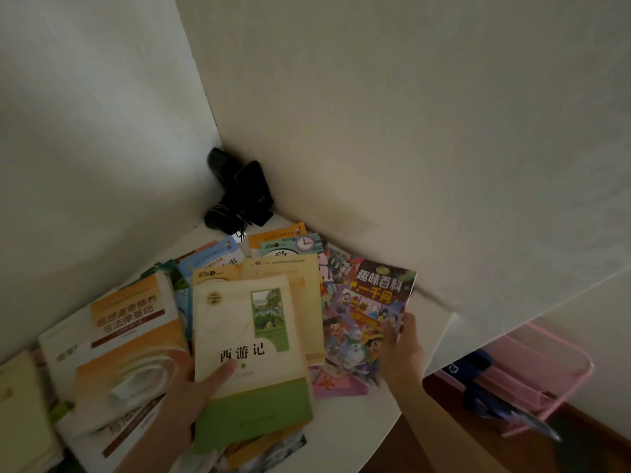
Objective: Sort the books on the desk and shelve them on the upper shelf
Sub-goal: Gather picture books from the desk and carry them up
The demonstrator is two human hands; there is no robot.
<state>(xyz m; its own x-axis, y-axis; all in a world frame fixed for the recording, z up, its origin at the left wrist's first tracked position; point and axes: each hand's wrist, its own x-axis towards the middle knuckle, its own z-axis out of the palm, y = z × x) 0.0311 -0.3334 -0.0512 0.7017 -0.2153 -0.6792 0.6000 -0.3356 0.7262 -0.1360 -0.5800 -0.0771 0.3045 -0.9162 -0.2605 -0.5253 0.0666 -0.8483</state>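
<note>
A heap of books covers the white desk. On top in the middle lies a cream and green book; my left hand grips its lower left edge, thumb on the cover. To its right a colourful cartoon-cover book lies tilted, and my right hand holds its right edge. An orange and white textbook lies at the left. Several yellow and blue books are fanned out behind. No upper shelf is in view.
A black device with a coiled cable stands in the corner where two white walls meet. Right of the desk, low down, a pink wire rack holds dark blue things. Brown floor shows below it.
</note>
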